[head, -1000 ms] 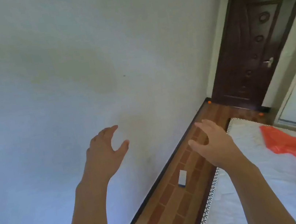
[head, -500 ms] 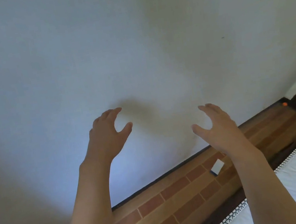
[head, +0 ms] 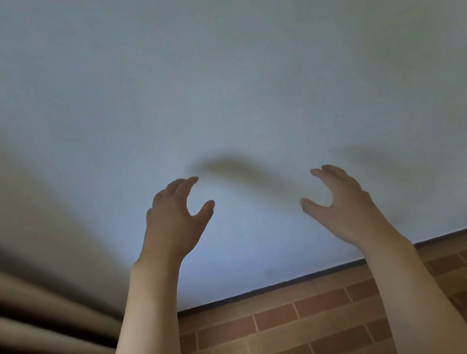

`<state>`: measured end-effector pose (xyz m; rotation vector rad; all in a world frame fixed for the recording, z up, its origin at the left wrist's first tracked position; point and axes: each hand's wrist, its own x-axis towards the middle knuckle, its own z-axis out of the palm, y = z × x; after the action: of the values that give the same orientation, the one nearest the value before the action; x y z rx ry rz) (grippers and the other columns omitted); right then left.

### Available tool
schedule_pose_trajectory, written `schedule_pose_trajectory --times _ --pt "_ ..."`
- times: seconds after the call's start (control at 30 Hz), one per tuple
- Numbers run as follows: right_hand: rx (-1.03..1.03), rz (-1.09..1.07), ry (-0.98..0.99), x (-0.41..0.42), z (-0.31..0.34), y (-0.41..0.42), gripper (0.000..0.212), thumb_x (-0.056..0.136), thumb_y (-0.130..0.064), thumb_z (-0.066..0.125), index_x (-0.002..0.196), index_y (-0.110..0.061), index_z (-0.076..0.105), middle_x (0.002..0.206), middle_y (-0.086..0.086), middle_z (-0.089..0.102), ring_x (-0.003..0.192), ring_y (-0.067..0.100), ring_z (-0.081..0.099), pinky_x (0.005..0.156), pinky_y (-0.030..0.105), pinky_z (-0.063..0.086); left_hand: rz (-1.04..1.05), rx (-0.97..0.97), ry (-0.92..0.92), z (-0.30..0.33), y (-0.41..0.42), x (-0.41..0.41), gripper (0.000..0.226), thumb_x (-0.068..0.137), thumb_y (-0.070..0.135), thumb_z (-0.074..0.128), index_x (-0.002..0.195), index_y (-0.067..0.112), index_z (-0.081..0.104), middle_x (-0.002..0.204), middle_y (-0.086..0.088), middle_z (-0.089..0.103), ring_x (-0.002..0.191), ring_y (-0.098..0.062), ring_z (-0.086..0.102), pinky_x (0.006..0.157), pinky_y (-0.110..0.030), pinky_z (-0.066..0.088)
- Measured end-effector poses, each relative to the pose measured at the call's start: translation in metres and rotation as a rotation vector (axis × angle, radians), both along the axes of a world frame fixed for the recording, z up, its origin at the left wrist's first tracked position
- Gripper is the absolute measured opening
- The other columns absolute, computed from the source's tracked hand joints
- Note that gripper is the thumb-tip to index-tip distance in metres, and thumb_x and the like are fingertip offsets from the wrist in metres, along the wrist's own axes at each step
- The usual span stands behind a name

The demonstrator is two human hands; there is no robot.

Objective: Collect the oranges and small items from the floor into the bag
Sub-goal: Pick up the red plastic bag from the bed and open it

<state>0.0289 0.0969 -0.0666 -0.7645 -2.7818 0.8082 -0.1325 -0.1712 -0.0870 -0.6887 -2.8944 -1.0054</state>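
Gone from view since 0.5 s ago: small white item and orange dot, as head swings left. Left hand (head: 177, 221) and right hand (head: 341, 200) both loosely curved, holding nothing, raised w/ shadows on pale blue-white wall (head: 211, 74) just beyond fingertips. Below wrists, red-brown brick-pattern floor (head: 280, 336); beige pleated curtain (head: 33, 343) left of left arm. No oranges or bag visible now. Best bet: look down, find items before reaching.

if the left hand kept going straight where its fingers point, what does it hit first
Most likely the pale wall. The left hand is raised, holding nothing, fingers aimed up and ahead at it, with nothing visible between. How far off the wall is cannot be judged from this one view.
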Motion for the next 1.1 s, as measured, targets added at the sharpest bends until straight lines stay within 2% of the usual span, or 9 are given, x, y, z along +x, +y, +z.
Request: schedule_pose_trajectory --times 0.2,0.4,0.53,0.67,0.77,0.93,1.1 --pt "-0.016 0.019 0.088 0.008 -0.006 0.036 0.071 0.094 -0.055 0.062 0.157 -0.032 0.038 0.169 -0.01 0.022 0.156 0.015 0.017 0.124 0.048 0.024 0.038 -0.138 0.149 0.025 0.032 0.013 0.062 0.093 0.051 0.065 0.15 0.032 0.047 0.156 0.005 0.046 0.146 -0.025 0.035 0.114 -0.057 0.036" --pt "0.123 -0.038 0.107 0.03 0.002 0.091 0.072 0.092 -0.059 0.061 0.155 -0.032 0.041 0.169 -0.011 0.021 0.157 0.021 0.013 0.122 0.05 0.025 -0.064 -0.156 0.23 0.044 0.097 0.03 0.064 0.094 0.054 0.061 0.152 0.032 0.045 0.158 0.005 0.042 0.15 -0.022 0.03 0.116 -0.059 0.033" --pt "0.15 -0.122 0.091 0.05 0.004 0.125 0.075 0.091 -0.061 0.059 0.157 -0.031 0.038 0.17 -0.009 0.017 0.157 0.024 0.01 0.124 0.053 0.022 -0.198 -0.123 0.266 0.047 0.154 0.046 0.064 0.095 0.053 0.06 0.153 0.031 0.044 0.16 0.004 0.04 0.15 -0.022 0.029 0.117 -0.055 0.034" --pt "0.134 -0.21 0.075 0.075 0.0 0.159 0.078 0.091 -0.062 0.058 0.159 -0.032 0.032 0.171 -0.009 0.011 0.158 0.023 0.005 0.126 0.053 0.018 -0.334 -0.09 0.304 0.04 0.216 0.059 0.068 0.094 0.064 0.047 0.154 0.032 0.042 0.16 0.004 0.039 0.151 -0.023 0.028 0.118 -0.051 0.034" --pt "0.125 -0.301 0.061 0.099 -0.005 0.187 0.08 0.091 -0.062 0.059 0.16 -0.034 0.029 0.172 -0.009 0.009 0.159 0.023 0.003 0.126 0.053 0.019 -0.451 -0.098 0.323 0.032 0.264 0.066 0.066 0.096 0.061 0.052 0.154 0.033 0.04 0.161 0.004 0.037 0.153 -0.024 0.026 0.119 -0.051 0.032" --pt "0.108 -0.47 0.0 0.141 -0.017 0.227 0.082 0.089 -0.063 0.06 0.16 -0.039 0.026 0.172 -0.01 0.007 0.159 0.025 0.003 0.125 0.055 0.02 -0.631 -0.087 0.316 0.019 0.346 0.076 0.067 0.095 0.065 0.047 0.154 0.035 0.039 0.163 0.006 0.034 0.153 -0.023 0.023 0.12 -0.051 0.031" --pt "0.063 -0.681 -0.01 0.169 -0.036 0.255 0.082 0.088 -0.07 0.059 0.158 -0.04 0.029 0.171 -0.008 0.013 0.158 0.027 0.011 0.125 0.056 0.022 -0.846 -0.075 0.28 -0.003 0.424 0.077 0.065 0.096 0.063 0.05 0.154 0.037 0.038 0.163 0.008 0.033 0.153 -0.021 0.022 0.121 -0.052 0.03"
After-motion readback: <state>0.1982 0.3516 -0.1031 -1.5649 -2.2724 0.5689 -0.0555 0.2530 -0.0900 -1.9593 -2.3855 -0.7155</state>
